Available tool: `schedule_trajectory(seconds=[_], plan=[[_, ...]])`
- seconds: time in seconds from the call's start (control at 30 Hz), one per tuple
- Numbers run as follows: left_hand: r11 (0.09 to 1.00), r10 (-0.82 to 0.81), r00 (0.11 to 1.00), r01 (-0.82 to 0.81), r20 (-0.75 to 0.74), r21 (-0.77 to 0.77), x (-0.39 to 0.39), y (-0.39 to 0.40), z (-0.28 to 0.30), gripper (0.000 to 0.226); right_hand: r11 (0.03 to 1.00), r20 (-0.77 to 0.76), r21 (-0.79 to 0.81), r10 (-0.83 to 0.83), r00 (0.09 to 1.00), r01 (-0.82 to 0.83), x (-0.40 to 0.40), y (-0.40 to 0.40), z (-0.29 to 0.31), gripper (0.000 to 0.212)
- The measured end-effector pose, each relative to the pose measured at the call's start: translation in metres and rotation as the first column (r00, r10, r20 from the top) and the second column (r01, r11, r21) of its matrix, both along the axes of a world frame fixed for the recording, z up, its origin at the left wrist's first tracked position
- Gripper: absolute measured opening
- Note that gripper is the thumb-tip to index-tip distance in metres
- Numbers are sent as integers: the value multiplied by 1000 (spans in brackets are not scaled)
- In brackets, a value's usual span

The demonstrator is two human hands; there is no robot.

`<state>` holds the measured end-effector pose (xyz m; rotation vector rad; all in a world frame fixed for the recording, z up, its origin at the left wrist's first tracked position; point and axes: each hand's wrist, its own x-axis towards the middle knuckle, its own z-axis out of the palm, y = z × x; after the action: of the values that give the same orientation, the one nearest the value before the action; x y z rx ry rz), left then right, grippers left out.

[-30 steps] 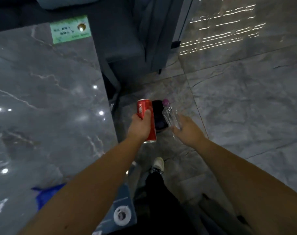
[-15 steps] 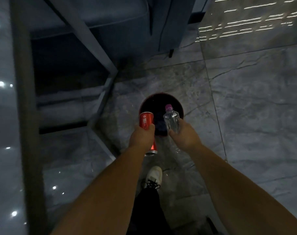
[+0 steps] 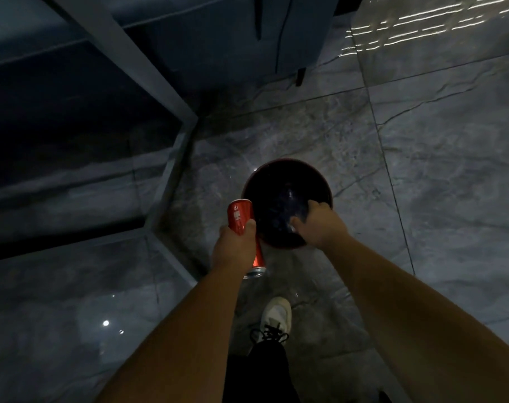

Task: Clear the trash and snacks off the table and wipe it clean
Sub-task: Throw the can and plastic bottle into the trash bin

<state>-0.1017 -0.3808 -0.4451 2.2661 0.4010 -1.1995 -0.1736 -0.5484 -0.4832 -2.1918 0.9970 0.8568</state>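
Dim scene; glare streaks on floor (image 3: 407,27) upper right; wide-angle edge distortion.

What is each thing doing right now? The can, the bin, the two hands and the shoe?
red can: out of the bin, tilted, gripped just beside the rim.
left hand: wrapped round the can.
right hand: over the bin's mouth, fingers curled; too dark to tell if it holds anything.
trash bin: upright on the floor, open on top, inside too dark to see.
white shoe: flat on the floor, laces tied.

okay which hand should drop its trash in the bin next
Left. The left hand grips the red can beside the bin; the right hand, over the opening, shows nothing held.
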Motion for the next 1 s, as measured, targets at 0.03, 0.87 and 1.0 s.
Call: schedule_trajectory(seconds=[0.03,0.87,1.0], plan=[[1000,2,1000,-2,-12,11,-3,1,1,61,998,20,-32,46,999,-45,-6,4,3,61],[677,-733,679,723,41,139,0,-97,-17,76,972,-102,145,201,974,-186,-150,67,19,39],[576,-813,582,794,31,197,-11,-92,-9,96,975,-120,178,153,981,-131,-161,80,28,38]])
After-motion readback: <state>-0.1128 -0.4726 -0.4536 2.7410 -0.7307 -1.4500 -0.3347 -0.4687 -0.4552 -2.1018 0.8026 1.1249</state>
